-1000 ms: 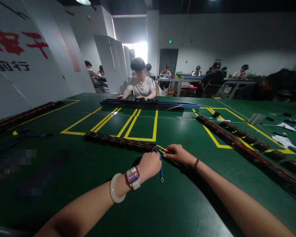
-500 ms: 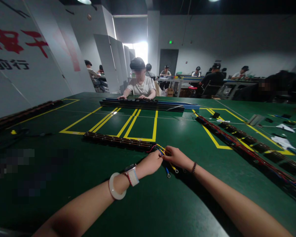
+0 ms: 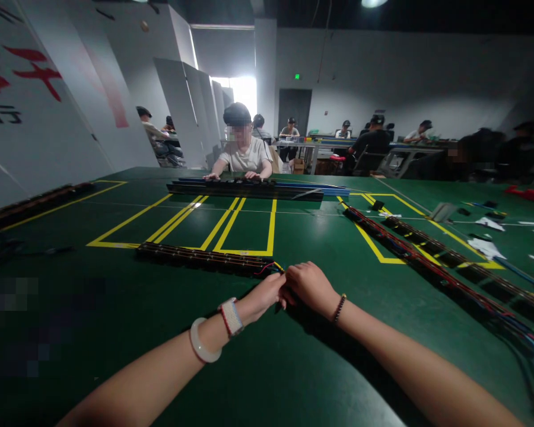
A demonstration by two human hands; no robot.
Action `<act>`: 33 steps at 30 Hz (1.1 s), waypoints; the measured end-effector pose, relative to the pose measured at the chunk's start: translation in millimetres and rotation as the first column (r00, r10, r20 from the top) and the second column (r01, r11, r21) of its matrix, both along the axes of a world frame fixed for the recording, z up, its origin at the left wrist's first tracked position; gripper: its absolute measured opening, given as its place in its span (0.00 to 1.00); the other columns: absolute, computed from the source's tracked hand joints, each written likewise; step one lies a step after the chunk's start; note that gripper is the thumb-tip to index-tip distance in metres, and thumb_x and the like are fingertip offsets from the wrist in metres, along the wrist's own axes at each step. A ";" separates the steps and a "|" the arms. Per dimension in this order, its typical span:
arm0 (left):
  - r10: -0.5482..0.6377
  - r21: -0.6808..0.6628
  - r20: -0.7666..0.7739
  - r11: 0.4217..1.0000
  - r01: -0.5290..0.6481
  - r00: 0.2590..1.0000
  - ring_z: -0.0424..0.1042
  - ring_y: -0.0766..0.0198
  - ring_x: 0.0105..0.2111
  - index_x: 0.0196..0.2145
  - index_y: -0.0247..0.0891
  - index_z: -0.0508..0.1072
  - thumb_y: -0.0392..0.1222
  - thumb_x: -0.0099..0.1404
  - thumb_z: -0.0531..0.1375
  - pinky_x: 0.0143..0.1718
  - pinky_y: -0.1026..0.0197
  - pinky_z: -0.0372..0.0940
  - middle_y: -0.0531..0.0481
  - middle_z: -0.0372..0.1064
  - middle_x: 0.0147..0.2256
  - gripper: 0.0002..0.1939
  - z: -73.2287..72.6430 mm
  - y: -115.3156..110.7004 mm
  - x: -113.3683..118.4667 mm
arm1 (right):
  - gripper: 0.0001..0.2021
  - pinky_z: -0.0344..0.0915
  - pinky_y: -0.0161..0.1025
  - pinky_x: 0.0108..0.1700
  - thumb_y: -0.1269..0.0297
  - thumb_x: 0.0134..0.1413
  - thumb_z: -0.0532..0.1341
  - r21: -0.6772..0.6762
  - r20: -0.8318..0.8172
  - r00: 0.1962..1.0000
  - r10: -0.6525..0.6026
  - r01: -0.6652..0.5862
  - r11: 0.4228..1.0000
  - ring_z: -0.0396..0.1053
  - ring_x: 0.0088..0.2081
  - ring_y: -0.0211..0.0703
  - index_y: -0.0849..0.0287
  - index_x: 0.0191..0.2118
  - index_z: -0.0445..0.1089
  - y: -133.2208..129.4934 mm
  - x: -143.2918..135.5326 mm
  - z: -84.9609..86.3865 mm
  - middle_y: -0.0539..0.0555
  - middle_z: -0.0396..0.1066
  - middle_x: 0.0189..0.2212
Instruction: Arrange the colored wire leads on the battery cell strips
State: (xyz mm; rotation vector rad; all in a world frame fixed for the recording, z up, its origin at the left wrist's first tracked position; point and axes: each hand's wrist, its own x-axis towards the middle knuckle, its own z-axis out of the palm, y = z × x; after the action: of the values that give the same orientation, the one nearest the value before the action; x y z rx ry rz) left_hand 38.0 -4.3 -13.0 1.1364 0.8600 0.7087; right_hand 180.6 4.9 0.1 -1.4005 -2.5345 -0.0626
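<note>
A long dark strip with copper-coloured lines [image 3: 204, 256] lies across the green table in front of me. From its right end come thin yellow, blue and red wires [image 3: 277, 266], which run into my hands. My left hand [image 3: 264, 295] is closed around these wires, its fingertips against the other hand. My right hand [image 3: 312, 286] is closed too, knuckles up, over the same bundle. Both hands cover the far ends of the wires, so the ring terminals are out of sight.
Yellow tape lines [image 3: 270, 228] mark the green table. Cable bundles with red wires [image 3: 409, 252] lie at the right, near paper scraps [image 3: 485, 248]. Across the table a person [image 3: 244, 154] rests both hands on long dark channels [image 3: 244, 190]. Another dark strip [image 3: 35, 204] lies far left.
My right hand has turned over and closed over the wires, hiding the ring terminals that showed below before. The whole view has shifted slightly, with things now further left.
</note>
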 end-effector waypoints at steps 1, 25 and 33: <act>-0.004 -0.015 0.035 1.000 0.004 0.999 0.65 0.71 0.21 0.31 0.35 0.60 0.44 0.64 0.46 0.22 0.69 0.56 0.53 0.64 0.23 0.10 0.3 -0.4 0.8 | 0.06 0.52 0.35 0.35 0.70 0.55 0.55 0.028 0.049 0.999 0.007 -0.009 1.000 0.65 0.31 0.40 0.61 0.29 0.65 -1.5 -1.3 1.3 0.54 0.69 0.27; 0.211 -0.380 0.311 0.921 -0.082 0.927 0.63 0.75 0.20 0.25 0.33 0.63 0.35 0.62 0.55 0.21 0.72 0.57 0.55 0.61 0.21 0.08 -11.8 14.5 -3.0 | 0.08 0.55 0.40 0.35 0.72 0.53 0.55 0.102 0.237 0.963 0.130 -0.157 0.982 0.63 0.34 0.45 0.63 0.38 0.68 -38.2 -17.8 23.6 0.57 0.68 0.34; 0.153 -0.348 0.375 0.937 -0.015 0.914 0.63 0.74 0.20 0.24 0.32 0.66 0.34 0.59 0.57 0.22 0.71 0.57 0.53 0.64 0.21 0.07 -17.8 16.4 -7.4 | 0.09 0.54 0.36 0.34 0.64 0.56 0.54 -0.003 0.138 0.990 0.000 0.000 1.000 0.66 0.31 0.40 0.59 0.30 0.70 -34.0 -3.5 56.3 0.53 0.69 0.28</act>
State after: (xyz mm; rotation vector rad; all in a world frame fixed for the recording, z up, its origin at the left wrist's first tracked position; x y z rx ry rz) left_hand 30.6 12.1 -30.8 0.6165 0.6524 0.7946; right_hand 177.2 -29.1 56.4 -1.4444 -2.6464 -0.1619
